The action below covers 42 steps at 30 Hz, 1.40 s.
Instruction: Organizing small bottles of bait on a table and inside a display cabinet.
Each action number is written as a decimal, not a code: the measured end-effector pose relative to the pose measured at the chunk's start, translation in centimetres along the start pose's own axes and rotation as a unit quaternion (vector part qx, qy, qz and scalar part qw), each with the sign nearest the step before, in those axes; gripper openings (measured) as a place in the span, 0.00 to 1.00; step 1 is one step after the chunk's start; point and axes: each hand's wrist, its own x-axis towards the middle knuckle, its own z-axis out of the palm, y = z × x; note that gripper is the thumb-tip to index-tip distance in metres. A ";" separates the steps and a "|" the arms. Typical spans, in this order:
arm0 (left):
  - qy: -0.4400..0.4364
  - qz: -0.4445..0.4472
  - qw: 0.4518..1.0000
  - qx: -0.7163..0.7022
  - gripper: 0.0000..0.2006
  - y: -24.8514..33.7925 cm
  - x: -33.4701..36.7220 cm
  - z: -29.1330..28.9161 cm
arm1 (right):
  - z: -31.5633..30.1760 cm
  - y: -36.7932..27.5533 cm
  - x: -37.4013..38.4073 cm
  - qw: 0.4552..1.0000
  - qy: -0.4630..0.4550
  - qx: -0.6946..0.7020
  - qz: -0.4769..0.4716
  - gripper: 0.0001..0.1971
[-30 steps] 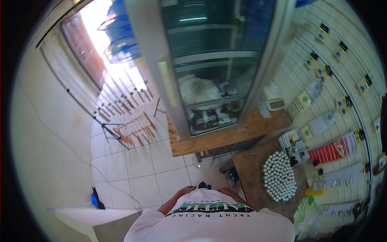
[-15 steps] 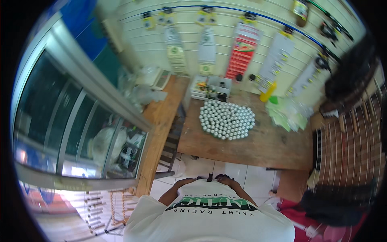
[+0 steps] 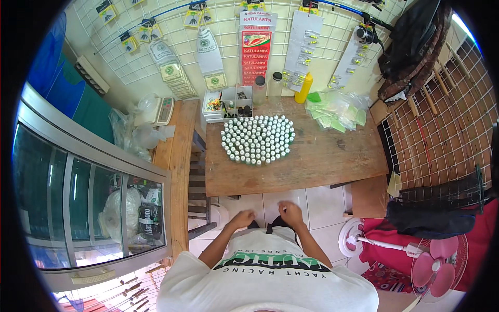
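Note:
My left hand point(image 3: 243, 218) is raised just in front of my waist, its fingers curled in, with nothing seen in it. My right hand point(image 3: 291, 213) hovers beside it with a small gap between them, closed in a loose fist, also with no object showing. Both are short of the wooden table's point(image 3: 301, 174) near edge, over the tiled floor. On that table, a cluster of many small bottles point(image 3: 258, 140) with whitish caps stands upright, packed tightly together. Neither hand touches the bottles or the table.
Behind the bottles are a white compartment box point(image 3: 228, 102), two dark-capped jars point(image 3: 260, 91), a yellow squeeze bottle point(image 3: 304, 88) and plastic bags with green sheets point(image 3: 338, 110). A scale point(image 3: 164, 111) rests on the left bench. A glass cabinet point(image 3: 93, 192) stands left; a pink fan point(image 3: 435, 266) right.
Both hands have come up and forward from my waist and are now curled. The view has shifted, so the table and bottles appear further left and higher.

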 end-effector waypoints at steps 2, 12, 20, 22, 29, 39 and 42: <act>0.058 -0.011 0.996 -0.070 0.14 4.9 2.3 -1.9 | -1.9 -1.2 3.8 0.997 0.078 -0.002 -0.016 0.08; 0.259 0.144 0.890 0.348 0.24 13.5 13.4 -6.0 | -3.9 -0.3 17.7 0.985 0.139 -0.104 -0.026 0.17; 0.235 0.113 0.894 0.365 0.26 11.3 15.8 -4.8 | -4.1 0.6 19.1 0.986 0.067 -0.149 0.013 0.16; 0.231 0.111 0.895 0.366 0.26 11.4 15.9 -4.8 | -4.3 0.8 19.2 0.988 0.093 -0.124 0.028 0.13; 0.290 0.159 0.916 0.226 0.24 14.7 14.7 -5.5 | -7.2 -2.1 16.7 0.972 0.233 -0.013 -0.035 0.11; 0.353 0.194 0.906 0.131 0.17 18.9 12.4 -8.3 | -10.9 -8.4 15.7 0.974 0.125 0.127 -0.139 0.13; 0.376 0.179 0.907 0.066 0.17 19.6 11.5 -8.7 | -11.3 -10.0 15.8 0.963 0.136 0.176 -0.149 0.13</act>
